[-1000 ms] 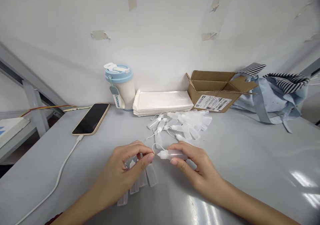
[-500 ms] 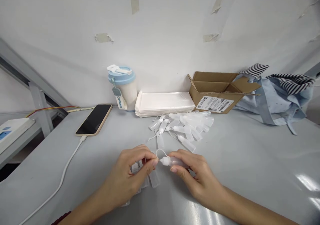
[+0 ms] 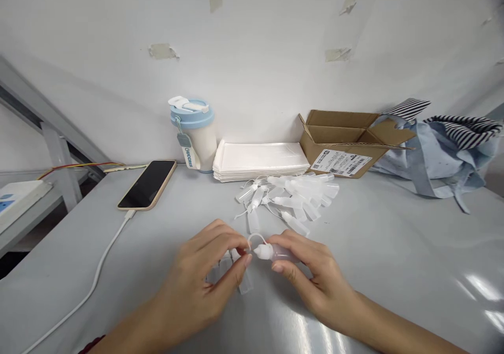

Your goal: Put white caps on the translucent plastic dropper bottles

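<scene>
My right hand (image 3: 311, 270) is closed around a small translucent squeeze bottle (image 3: 284, 254), thumb and fingers on its body. The bottle lies nearly level, with its white nozzle (image 3: 262, 251) pointing left. A thin white cap strap (image 3: 256, 235) loops from the bottle's neck over to my left hand (image 3: 212, 270), whose thumb and index finger pinch its far end just left of the nozzle tip. The small end piece is mostly hidden by the fingertips. Partly under my left hand, several similar bottles (image 3: 244, 282) lie on the grey table (image 3: 374, 270).
A pile of bottles (image 3: 301, 194) lies beyond my hands, before a stack of white trays (image 3: 262, 157). An open cardboard box (image 3: 342, 144) and a blue cloth bag (image 3: 429, 154) stand right. A cup (image 3: 200, 138) and a phone (image 3: 148, 186) on a white cable (image 3: 104, 259) are left.
My left thumb and index finger have parted slightly and drawn back from the nozzle tip, leaving a small gap. The bottle stays in my right hand. The view has shifted a little.
</scene>
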Demonstrator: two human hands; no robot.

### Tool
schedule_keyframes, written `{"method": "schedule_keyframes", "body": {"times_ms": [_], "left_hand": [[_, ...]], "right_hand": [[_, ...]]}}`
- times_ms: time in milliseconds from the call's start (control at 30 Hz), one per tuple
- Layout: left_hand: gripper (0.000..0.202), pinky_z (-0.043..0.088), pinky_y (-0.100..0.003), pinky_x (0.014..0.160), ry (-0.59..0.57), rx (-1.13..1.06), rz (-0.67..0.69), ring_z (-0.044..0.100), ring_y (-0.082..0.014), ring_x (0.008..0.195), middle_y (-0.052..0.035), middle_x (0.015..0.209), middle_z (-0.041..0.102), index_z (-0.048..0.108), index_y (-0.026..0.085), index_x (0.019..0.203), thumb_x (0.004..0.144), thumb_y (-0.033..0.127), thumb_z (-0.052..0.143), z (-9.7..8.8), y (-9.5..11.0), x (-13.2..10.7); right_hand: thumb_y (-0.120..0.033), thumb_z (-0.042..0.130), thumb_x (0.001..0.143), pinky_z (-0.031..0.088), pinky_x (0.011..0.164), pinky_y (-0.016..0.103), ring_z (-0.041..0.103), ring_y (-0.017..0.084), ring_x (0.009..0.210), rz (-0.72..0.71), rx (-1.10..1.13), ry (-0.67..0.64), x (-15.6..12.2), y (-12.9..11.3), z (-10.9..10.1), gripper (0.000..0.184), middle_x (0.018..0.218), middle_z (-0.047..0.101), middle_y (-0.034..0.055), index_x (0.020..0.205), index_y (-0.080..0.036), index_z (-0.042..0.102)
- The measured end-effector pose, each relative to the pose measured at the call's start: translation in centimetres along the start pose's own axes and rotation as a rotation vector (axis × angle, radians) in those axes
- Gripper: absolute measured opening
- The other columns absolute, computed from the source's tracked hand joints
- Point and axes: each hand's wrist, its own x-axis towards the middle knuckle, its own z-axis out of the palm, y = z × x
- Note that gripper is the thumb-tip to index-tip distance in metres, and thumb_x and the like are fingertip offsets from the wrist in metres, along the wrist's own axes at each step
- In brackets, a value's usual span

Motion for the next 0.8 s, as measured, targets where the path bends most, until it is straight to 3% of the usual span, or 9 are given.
{"method": "schedule_keyframes", "body": {"times_ms": [400,800], "left_hand": [[0.017,0.046,-0.025,0.06,0.035,0.005,0.023,0.054,-0.0136,0.066,0.0001,0.071,0.06,0.06,0.022,0.089,0.084,0.008,0.053,0.27,0.03,0.18],[0.016,0.043,-0.023,0.058,-0.024,-0.04,-0.022,0.052,-0.0117,0.061,0.0009,0.064,0.059,0.063,0.018,0.078,0.086,0.01,0.051,0.72,-0.53,0.14]], "right_hand": [[-0.023,0.046,0.092,0.041,0.063,0.028,0.051,0.016,0.07,0.02,0.033,-0.012,0.13,0.19,0.19,0.017,0.078,0.055,0.0025,0.103,-0.018,0.059],[-0.019,0.046,0.092,0.039,0.062,0.025,0.049,0.014,0.067,-0.004,0.016,-0.024,0.13,0.97,0.44,0.016,0.076,0.053,0.0014,0.101,-0.017,0.059]]}}
